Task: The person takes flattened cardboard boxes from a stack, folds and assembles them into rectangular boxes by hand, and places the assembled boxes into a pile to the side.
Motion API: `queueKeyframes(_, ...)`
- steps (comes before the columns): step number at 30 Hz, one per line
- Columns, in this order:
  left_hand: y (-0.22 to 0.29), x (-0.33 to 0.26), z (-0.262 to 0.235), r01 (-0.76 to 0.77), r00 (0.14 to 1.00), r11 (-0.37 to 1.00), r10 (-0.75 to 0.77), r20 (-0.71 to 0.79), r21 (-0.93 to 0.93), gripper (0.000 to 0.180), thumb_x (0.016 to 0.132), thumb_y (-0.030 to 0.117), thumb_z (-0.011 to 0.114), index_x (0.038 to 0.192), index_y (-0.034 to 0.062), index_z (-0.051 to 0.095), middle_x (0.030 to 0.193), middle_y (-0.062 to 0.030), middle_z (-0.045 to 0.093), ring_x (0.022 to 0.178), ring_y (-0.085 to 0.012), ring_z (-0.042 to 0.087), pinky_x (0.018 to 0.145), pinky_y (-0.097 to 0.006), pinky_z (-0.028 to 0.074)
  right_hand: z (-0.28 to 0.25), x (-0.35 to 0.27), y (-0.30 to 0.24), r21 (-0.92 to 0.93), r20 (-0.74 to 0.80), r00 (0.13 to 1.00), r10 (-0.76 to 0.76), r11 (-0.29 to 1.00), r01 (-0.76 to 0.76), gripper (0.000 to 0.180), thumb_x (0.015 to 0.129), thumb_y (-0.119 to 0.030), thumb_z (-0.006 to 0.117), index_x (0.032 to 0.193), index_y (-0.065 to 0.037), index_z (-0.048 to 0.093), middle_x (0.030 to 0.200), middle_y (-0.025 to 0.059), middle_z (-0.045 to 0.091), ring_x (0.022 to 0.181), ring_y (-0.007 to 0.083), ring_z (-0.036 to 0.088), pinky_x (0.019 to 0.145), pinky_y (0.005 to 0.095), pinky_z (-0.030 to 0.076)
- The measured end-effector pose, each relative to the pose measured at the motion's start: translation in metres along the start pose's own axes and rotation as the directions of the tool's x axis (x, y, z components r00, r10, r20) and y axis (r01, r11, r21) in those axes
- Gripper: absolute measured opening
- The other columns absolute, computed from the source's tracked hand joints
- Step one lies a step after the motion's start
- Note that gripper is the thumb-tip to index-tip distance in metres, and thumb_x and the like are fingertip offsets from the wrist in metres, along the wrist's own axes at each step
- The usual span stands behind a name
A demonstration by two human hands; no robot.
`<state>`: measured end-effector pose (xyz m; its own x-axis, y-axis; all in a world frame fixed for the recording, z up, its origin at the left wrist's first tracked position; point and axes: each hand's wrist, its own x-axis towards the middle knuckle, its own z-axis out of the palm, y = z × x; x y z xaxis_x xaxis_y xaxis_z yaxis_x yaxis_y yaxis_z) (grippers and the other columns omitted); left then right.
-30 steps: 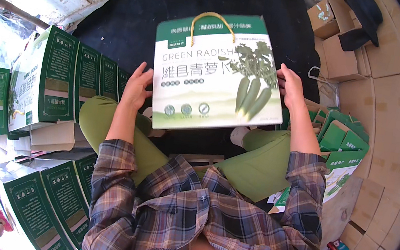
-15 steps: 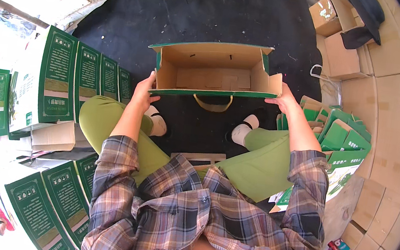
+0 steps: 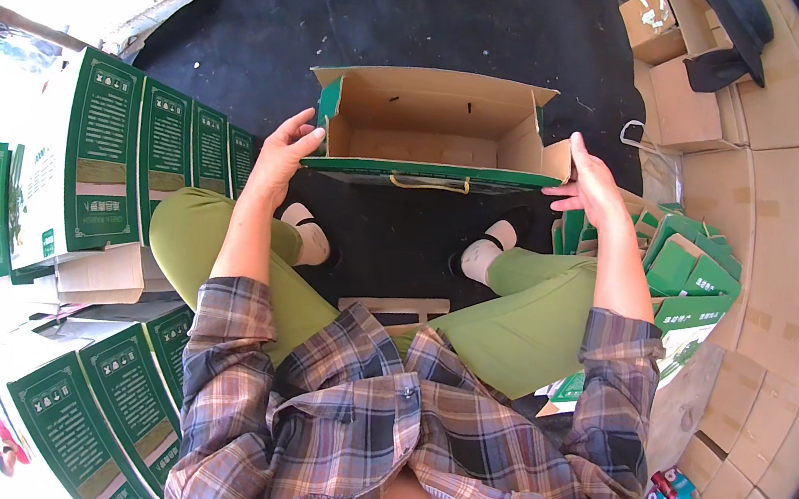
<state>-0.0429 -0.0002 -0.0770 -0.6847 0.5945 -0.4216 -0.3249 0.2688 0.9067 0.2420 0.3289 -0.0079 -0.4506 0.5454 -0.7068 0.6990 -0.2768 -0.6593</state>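
Note:
In front of my knees is an open-topped carton (image 3: 423, 147), green outside and plain brown cardboard inside, with a yellowish handle (image 3: 428, 183) on its near wall. My left hand (image 3: 284, 148) grips its left near corner, thumb and fingers against the green end flap. At the opposite end, my right hand (image 3: 593, 186) has its thumb up beside a brown flap (image 3: 557, 161) and its fingers at the near right corner. The far top flap stands raised. The carton's underside is hidden.
Green printed cartons (image 3: 110, 151) stand in rows on my left. Folded green cardboard pieces (image 3: 685, 262) fill a box by my right knee. Stacked brown cartons (image 3: 790, 271) line the right side, with a black hat (image 3: 735, 41) on top. Black sheeting (image 3: 390, 11) covers the floor.
The carton has shifted slightly away and to the right in view, and its handle looks flatter. My right hand's thumb and fingers have spread wider; my left fingers have moved up along the end.

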Motion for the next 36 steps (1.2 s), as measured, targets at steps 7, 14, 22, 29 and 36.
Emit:
queueKeyframes(7, 0.012, -0.003, 0.001, -0.012, 0.995, 0.993, 0.000, 0.103, 0.121, 0.072, 0.078, 0.021, 0.073, 0.142, 0.0097, 0.041, 0.137, -0.0128, 0.044, 0.113, -0.0206, 0.048, 0.096, -0.034, 0.038, 0.002, -0.016, -0.004, -0.298, 0.020, 0.984, -0.179, 0.938, 0.177, 0.036, 0.084, -0.031, 0.065, 0.111, -0.007, 0.060, 0.097, 0.0000, 0.064, 0.071, 0.0099, 0.057, 0.060, 0.0257, 0.045)
queueKeyframes(14, 0.010, 0.000, -0.003, -0.015, 0.990, 0.984, -0.010, 0.142, 0.177, 0.075, 0.075, 0.016, 0.075, 0.141, 0.0083, 0.041, 0.133, -0.0160, 0.048, 0.115, -0.0216, 0.048, 0.103, -0.036, 0.034, 0.001, -0.021, -0.008, -0.303, 0.134, 0.958, -0.253, 0.910, 0.282, 0.052, 0.084, -0.032, 0.068, 0.128, -0.006, 0.054, 0.112, 0.0069, 0.062, 0.098, 0.0148, 0.057, 0.077, 0.0296, 0.048)
queueKeyframes(22, 0.016, -0.004, 0.003, -0.070, 0.948, 0.950, -0.031, 0.316, 0.303, 0.079, 0.076, 0.030, 0.074, 0.143, 0.0057, 0.038, 0.143, -0.0121, 0.042, 0.132, -0.0251, 0.036, 0.109, -0.038, 0.028, 0.003, 0.009, -0.003, -0.358, 0.140, 0.916, -0.377, 0.843, 0.401, 0.063, 0.086, -0.042, 0.066, 0.135, -0.007, 0.048, 0.124, 0.0120, 0.058, 0.112, 0.0208, 0.055, 0.090, 0.0352, 0.046)
queueKeyframes(29, 0.018, -0.007, 0.002, -0.087, 0.939, 0.963, -0.007, 0.343, 0.257, 0.085, 0.075, 0.042, 0.072, 0.143, 0.0058, 0.037, 0.144, -0.0149, 0.041, 0.135, -0.0272, 0.033, 0.110, -0.039, 0.027, 0.013, 0.022, 0.000, -0.010, 0.144, 0.941, -0.308, 0.950, 0.312, 0.061, 0.088, -0.046, 0.063, 0.131, -0.004, 0.052, 0.124, 0.0110, 0.058, 0.117, 0.0214, 0.052, 0.096, 0.0375, 0.042)
queueKeyframes(36, 0.007, 0.001, 0.018, -0.169, 0.982, 0.926, 0.128, 0.141, 0.338, 0.066, 0.081, 0.016, 0.069, 0.140, 0.0070, 0.042, 0.139, -0.0156, 0.045, 0.124, -0.0250, 0.047, 0.104, -0.036, 0.036, 0.012, 0.043, 0.007, -0.112, 0.102, 0.918, -0.382, 0.913, 0.392, 0.058, 0.087, -0.037, 0.066, 0.131, -0.004, 0.051, 0.134, 0.0124, 0.050, 0.121, 0.0226, 0.049, 0.100, 0.0344, 0.039)
